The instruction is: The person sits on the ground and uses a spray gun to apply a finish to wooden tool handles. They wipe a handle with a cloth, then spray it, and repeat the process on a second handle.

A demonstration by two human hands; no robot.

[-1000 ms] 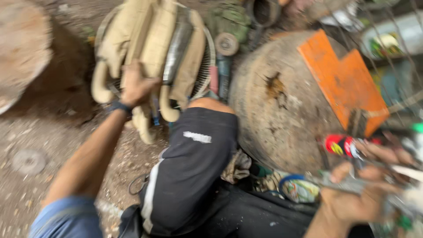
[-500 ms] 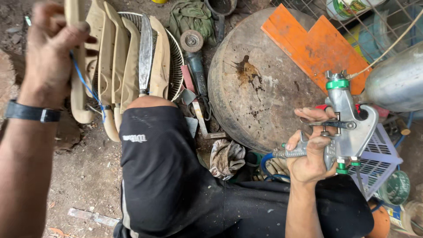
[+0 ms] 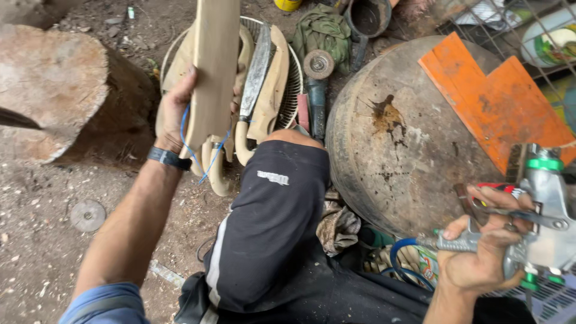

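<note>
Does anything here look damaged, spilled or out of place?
Yes. The round metal drum top carries a dark rusty stain near its middle, like a dried spill. A blade pokes in over the tree stump. Rags and tools lie jumbled on the dirt.

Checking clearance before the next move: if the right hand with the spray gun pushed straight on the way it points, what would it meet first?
The right hand grips the spray gun, pointing up-frame. Straight on, it would likely meet the orange board on the round drum first, though depth is unclear.

Top of the wooden sheath (image 3: 213, 72) and right side of the spray gun (image 3: 543, 222) beyond the frame edges.
</note>
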